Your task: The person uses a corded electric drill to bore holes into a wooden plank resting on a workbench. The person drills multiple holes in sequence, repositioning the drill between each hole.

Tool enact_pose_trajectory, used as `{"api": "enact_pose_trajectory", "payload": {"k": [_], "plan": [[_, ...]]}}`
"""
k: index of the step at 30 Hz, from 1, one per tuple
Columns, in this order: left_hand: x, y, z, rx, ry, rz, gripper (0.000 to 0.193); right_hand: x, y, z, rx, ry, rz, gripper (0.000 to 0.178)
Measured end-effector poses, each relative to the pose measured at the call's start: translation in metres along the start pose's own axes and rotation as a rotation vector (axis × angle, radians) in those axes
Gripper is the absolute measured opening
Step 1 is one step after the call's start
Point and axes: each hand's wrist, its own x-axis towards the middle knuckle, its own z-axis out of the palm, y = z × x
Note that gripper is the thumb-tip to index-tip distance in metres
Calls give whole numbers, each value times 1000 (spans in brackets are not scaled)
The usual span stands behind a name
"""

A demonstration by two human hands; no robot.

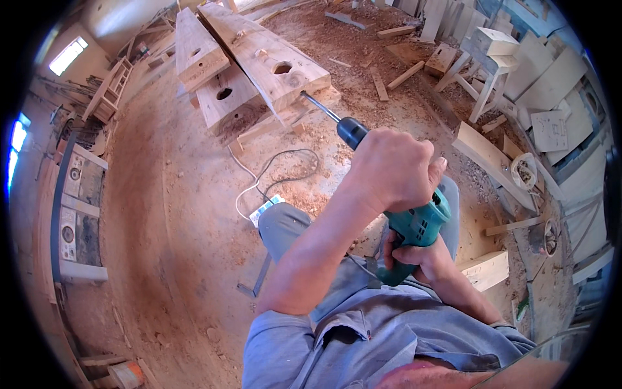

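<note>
A teal power drill (418, 223) with a black chuck (351, 131) is held at an angle in front of my body. My left hand (395, 168) wraps over its front housing, behind the chuck. My right hand (414, 254) is closed around the drill's handle lower down. The long metal bit (322, 107) reaches forward, and its tip meets the near end of a thick wooden beam (295, 79). How deep the tip sits cannot be made out. That beam has a large round hole in its top face. Beside it, more beams (201, 58) with holes are stacked.
Below the beams, a cable (285, 153) loops to a white power strip (265, 206) by my left knee. A flat metal square (256, 280) lies on the dusty floor. To the right are a wooden trestle (486, 68), a long timber (492, 162) and a bucket (523, 171).
</note>
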Motion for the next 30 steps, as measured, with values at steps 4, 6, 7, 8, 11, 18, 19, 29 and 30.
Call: {"api": "enact_pose_trajectory", "payload": {"k": [4,6,7,8,11,18,19,29,30], "plan": [[-1,4,3,4,-20,13,41,-2,4,-5,47,-30,-21,40],[-1,3,4,13,-11,11,41,-5,4,-7,59,-17,-1,40],[-1,2,5,18,-7,10,40,-1,5,-6,49,-22,-8,40],[-1,0,2,-2,8,-1,39,3,5,-3,40,-23,-18,39],[-2,-7,-6,-50,41,-17,37,10,2,8,-20,-33,-35,38],[-9,-3,-2,-25,-10,13,33,-1,17,6,-9,11,-29,35],[-11,-7,-2,-43,-13,10,33,3,18,9,-21,9,-30,35],[-20,-15,-2,-16,-15,43,35,12,34,16,-7,-35,-86,28],[-21,-21,-4,-12,-17,51,34,19,35,24,-26,-18,-100,25]]}}
